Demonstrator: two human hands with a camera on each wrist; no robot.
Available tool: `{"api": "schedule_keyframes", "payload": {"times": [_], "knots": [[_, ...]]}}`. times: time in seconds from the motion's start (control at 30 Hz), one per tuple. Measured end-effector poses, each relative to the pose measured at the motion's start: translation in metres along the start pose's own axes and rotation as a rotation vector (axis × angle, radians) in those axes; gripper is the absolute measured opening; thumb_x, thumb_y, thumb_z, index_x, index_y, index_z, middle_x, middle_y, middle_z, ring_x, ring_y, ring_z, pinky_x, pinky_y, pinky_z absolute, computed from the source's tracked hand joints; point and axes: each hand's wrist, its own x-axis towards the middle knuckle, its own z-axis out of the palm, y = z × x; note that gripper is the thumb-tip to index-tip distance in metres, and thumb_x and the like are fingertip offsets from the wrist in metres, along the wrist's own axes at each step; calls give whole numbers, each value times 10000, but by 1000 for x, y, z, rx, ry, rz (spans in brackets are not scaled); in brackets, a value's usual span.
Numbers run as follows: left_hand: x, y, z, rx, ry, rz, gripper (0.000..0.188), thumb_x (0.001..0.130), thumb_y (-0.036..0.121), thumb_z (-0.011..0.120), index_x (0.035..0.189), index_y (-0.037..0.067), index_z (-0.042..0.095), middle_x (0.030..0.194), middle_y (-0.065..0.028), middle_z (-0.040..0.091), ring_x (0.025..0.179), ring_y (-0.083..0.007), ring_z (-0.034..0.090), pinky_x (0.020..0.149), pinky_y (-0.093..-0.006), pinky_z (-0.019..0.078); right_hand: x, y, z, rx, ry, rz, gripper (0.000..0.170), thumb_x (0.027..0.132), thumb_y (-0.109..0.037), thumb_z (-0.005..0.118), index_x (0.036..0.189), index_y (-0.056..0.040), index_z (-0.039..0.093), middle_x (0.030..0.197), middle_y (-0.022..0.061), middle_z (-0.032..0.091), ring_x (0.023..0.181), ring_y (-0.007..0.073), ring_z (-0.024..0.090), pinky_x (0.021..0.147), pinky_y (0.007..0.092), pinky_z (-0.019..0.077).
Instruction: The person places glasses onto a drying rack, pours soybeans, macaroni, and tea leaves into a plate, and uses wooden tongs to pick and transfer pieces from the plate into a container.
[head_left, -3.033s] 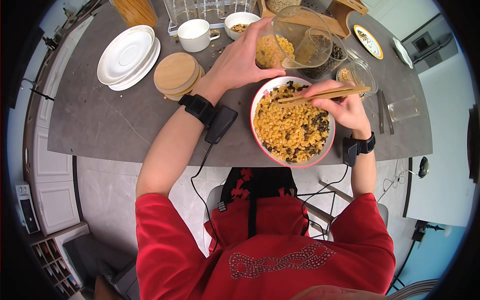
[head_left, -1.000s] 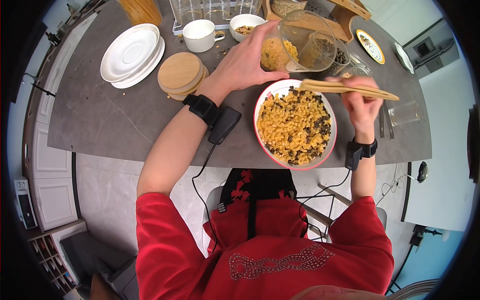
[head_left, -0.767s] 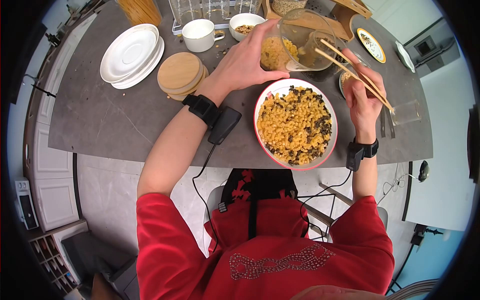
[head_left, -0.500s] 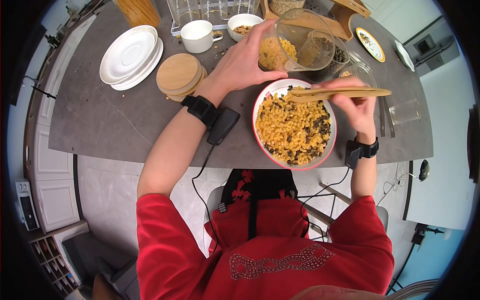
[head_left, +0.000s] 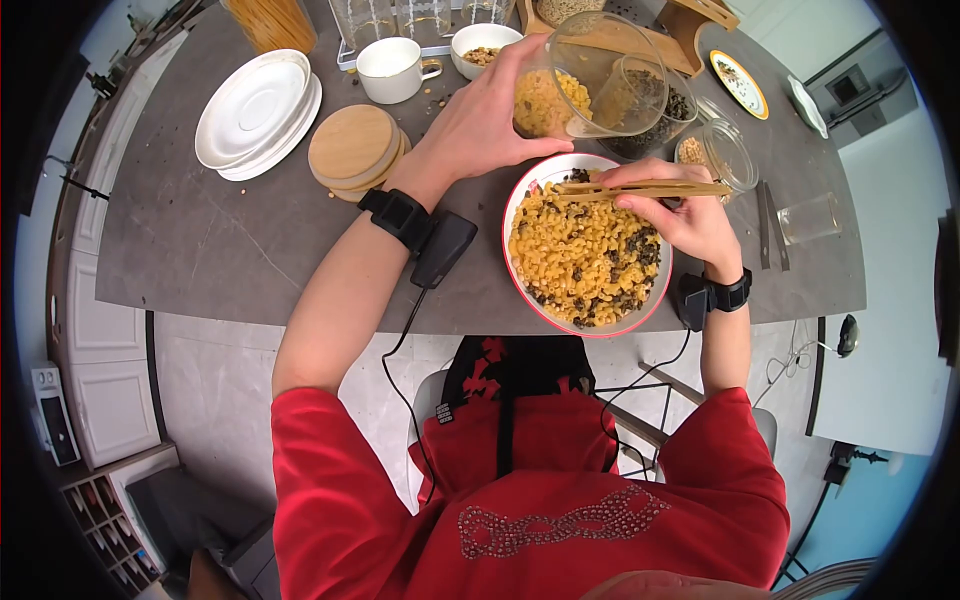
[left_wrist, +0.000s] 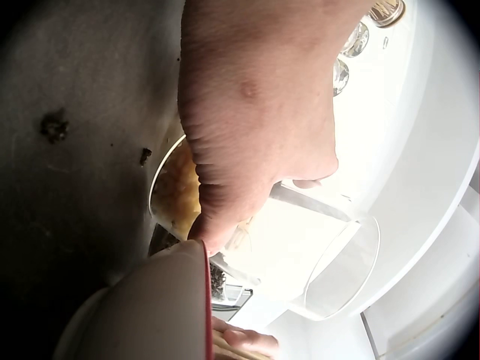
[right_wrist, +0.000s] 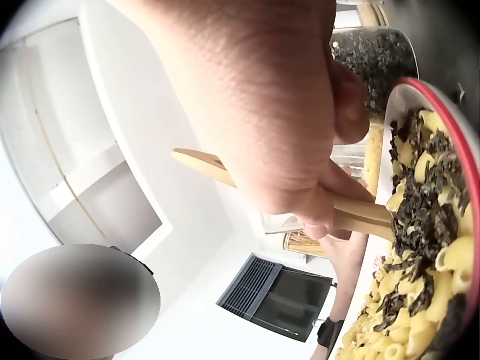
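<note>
Beneath the nearer right fingers (head_left: 638, 172): the pasta bowl (head_left: 657, 293) lay.
Wooden tongs (head_left: 650, 188): those fingers pinched them, long axis crosswise, tips leftward.
Glass jar (head_left: 585, 100): left fingers (head_left: 510, 68) gripped it.

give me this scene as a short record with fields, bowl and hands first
Bowl: white with red rim, holding macaroni and dark shreds
Left hand: grips a clear jar with more macaroni inside
Right hand: holds wooden tongs, tips down in the bowl's contents
Left of bowl: stacked round wooden coasters, stacked white saucers
Right of bowl: drinking glass
</note>
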Motion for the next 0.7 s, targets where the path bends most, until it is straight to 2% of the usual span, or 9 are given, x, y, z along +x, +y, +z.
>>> {"api": "schedule_keyframes", "payload": {"times": [0.1,0.23,0.43,0.53,0.63,0.7], "knots": [[-1,1,-2,13,-14,-41,1120,729,429,954,1553,45,301,1491,-230,524,1370,-369,553,1142,-466,464,-1,1,-1,-1,-19,28,190,955,-89,743,1127,-8,750,1073,114,784,929,206,752,837,326,586],[0,-1,0,6,2,0,1123,730,420,956,1556,42,296,1489,-229,528,1368,-362,556,1143,-467,461,-1,-3,-1,34,-18,63,214,934,-74,757,1126,19,745,1115,141,786,997,237,750,893,350,585],[-1,1,0,9,-7,-27,1129,720,408,966,1549,31,300,1487,-228,531,1368,-361,557,1141,-466,463,-3,-2,1,22,-30,74,207,938,-66,751,1123,28,743,1125,144,785,1002,232,750,895,352,585],[0,-2,2,7,8,2,1127,720,411,966,1549,34,301,1483,-228,535,1371,-364,555,1138,-466,466,-2,-1,1,-10,20,21,200,948,-74,747,1133,1,752,1079,110,790,949,191,756,850,311,588],[0,0,-1,13,1,-21,1127,722,423,962,1550,40,300,1477,-231,539,1367,-371,558,1136,-467,468,-4,2,-1,28,44,44,198,955,-71,741,1133,16,743,1101,123,788,999,203,755,884,321,591],[-2,0,1,11,-15,-44,1130,722,432,960,1551,44,299,1474,-233,541,1361,-377,561,1135,-468,469,-7,0,-2,175,115,1,177,973,-54,715,1127,32,725,1109,179,778,1057,250,749,916,361,596]]}}
